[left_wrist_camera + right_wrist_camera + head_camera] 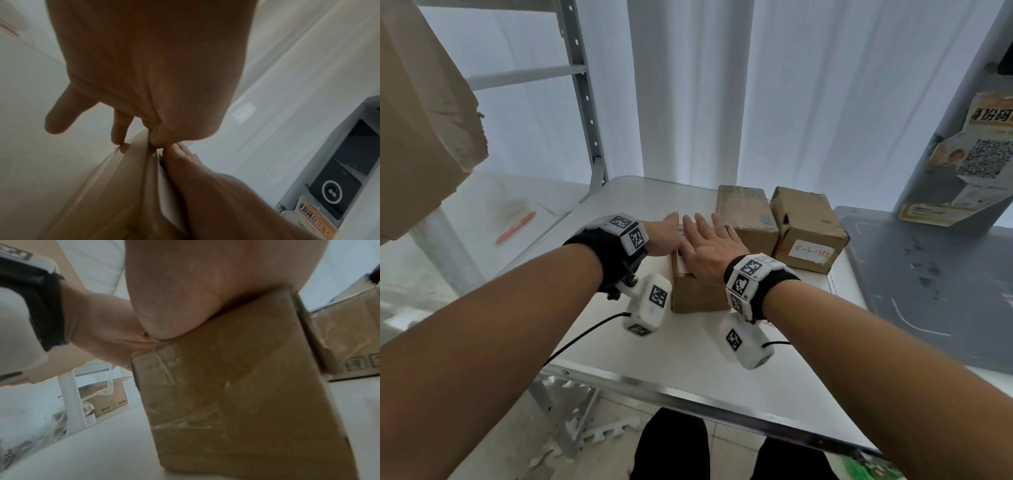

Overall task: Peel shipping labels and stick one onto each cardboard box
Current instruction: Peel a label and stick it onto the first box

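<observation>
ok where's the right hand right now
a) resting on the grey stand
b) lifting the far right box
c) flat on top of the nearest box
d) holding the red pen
c: the right hand lies with straight fingers on the label atop the nearest box, beside the left hand.

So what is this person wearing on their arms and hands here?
Bare forearms, no sleeves or gloves. Each wrist, left hand and right hand, carries a black strap with white blocks printed with black square markers; a white camera pod hangs below each, trailing a black cable.
</observation>
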